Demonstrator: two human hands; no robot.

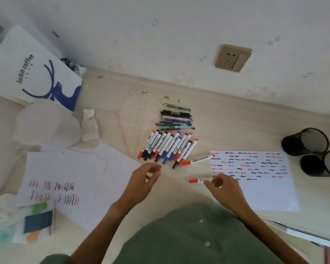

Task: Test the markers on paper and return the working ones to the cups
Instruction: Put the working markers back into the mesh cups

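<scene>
My right hand (220,187) pinches a white marker with a red cap (198,180), held level at the left edge of the test paper (259,193), which carries rows of red, blue and black squiggles. My left hand (145,180) hovers just left of it with fingers curled; a small pale thing may sit between thumb and fingers, too blurred to tell. Another red marker (198,160) lies loose by the paper's top corner. Several markers (166,147) lie side by side in a row above my hands. Two black mesh cups (305,141) (324,164) stand at the right.
A pile of dark pens (176,118) lies behind the marker row. Scribbled sheets (65,180) cover the left of the desk, beside a white coffee bag (32,71), crumpled tissue (89,124) and a paper roll. The wall with a socket (232,58) closes the back.
</scene>
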